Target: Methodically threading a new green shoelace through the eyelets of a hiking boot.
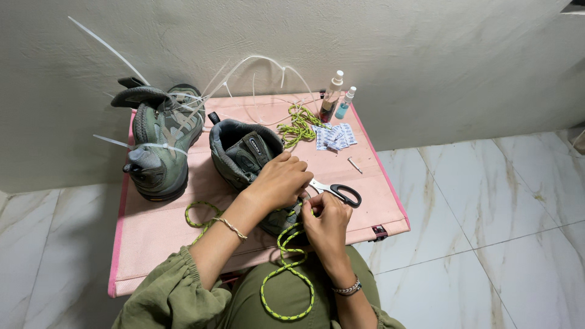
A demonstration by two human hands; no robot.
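Note:
A grey-green hiking boot (pixel 242 151) lies on the pink table (pixel 158 228) in front of me. My left hand (pixel 279 180) rests over the boot's front, fingers curled around the boot and the lace there. My right hand (pixel 326 223) pinches a yellow-green lace (pixel 286 271) that loops down over my lap. Black-handled scissors (pixel 338 192) lie just right of my hands. A second boot (pixel 159 141) stands at the left with white zip ties (pixel 183 97) threaded through its eyelets.
A coiled yellow-green lace (pixel 298 126) lies at the back of the table beside small white-blue packets (pixel 334 136), two spray bottles (pixel 336 100) and a small metal pin (pixel 354 165). The wall rises right behind the table. Marble floor surrounds it.

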